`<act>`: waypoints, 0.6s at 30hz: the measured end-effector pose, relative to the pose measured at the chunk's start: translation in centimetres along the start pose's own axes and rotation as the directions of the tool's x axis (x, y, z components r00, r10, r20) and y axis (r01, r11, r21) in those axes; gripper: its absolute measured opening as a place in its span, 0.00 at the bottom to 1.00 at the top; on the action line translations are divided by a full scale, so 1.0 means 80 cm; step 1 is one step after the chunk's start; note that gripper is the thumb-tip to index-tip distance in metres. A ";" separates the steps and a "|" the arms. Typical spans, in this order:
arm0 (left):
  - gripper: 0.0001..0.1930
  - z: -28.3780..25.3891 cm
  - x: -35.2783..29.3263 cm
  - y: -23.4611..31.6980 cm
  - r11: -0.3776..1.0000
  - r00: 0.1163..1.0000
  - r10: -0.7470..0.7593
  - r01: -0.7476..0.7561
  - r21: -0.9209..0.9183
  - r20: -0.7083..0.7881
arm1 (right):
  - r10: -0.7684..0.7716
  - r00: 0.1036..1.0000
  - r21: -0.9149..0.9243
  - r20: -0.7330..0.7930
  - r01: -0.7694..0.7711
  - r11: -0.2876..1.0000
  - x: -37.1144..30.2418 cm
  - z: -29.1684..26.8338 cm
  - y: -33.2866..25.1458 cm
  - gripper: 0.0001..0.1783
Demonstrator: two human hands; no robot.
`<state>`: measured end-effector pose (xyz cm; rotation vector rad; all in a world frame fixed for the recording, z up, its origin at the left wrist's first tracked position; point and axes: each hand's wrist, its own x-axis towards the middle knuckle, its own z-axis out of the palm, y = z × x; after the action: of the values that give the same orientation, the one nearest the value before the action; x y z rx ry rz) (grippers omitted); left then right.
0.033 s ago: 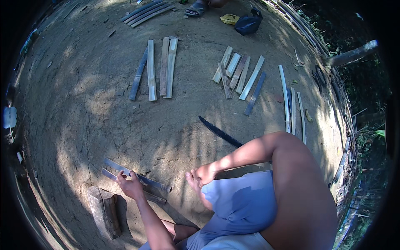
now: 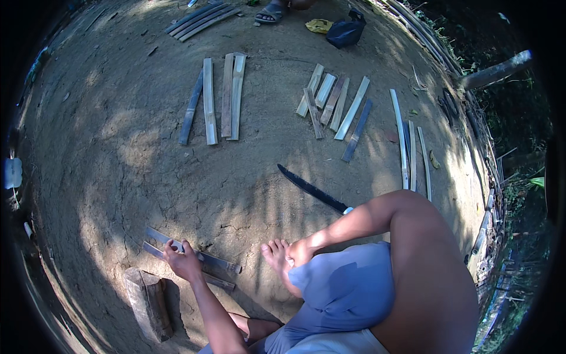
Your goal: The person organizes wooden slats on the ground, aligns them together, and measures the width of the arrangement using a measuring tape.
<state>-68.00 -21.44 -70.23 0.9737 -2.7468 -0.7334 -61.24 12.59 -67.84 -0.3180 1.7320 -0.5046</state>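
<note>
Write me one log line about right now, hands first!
left hand: at two dark strips | right hand: at bare foot | dark blade: on ground | wood block: beside left forearm

The work is happening in an outdoor earthen yard (image 2: pixel 265 153) — dappled sunlight (image 2: pixel 139 150) is falling on cracked bare soil (image 2: pixel 112 200), undergrowth (image 2: pixel 520 197) is growing at three o'clock, and bamboo-like strips (image 2: pixel 221 263) are lying at eight, eleven and one o'clock.
</note>
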 end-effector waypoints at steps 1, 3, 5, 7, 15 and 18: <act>0.20 -0.001 0.006 0.012 1.000 1.000 0.030 -0.030 -0.010 -0.009 | -0.188 0.938 0.083 0.292 0.171 0.982 0.002 0.007 0.046 0.19; 0.19 0.000 0.014 0.024 0.997 0.997 0.074 -0.074 -0.025 0.004 | -0.292 0.873 0.439 0.391 0.101 0.893 -0.004 0.014 0.069 0.17; 0.19 0.005 0.023 0.018 0.996 0.997 0.081 -0.081 -0.045 -0.002 | -0.177 0.862 0.562 0.475 -0.142 0.815 -0.043 -0.033 0.033 0.13; 0.18 0.026 0.007 0.024 0.984 0.988 0.150 -0.147 -0.106 0.023 | -0.045 0.884 0.739 0.465 -0.361 0.569 -0.087 -0.083 0.026 0.12; 0.18 0.013 0.005 -0.010 0.987 0.997 0.076 -0.070 -0.143 0.035 | 0.596 0.276 0.653 -0.754 0.214 0.727 -0.055 -0.356 0.209 0.16; 0.17 -0.007 0.017 -0.031 0.993 0.999 -0.011 0.016 -0.114 0.045 | 0.623 -0.143 0.639 -0.769 -0.121 0.760 -0.048 -0.402 0.282 0.20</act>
<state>-67.50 -24.16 -71.00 0.9641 -2.7030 -0.9137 -90.40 39.08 -70.48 1.2883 2.9093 -0.6109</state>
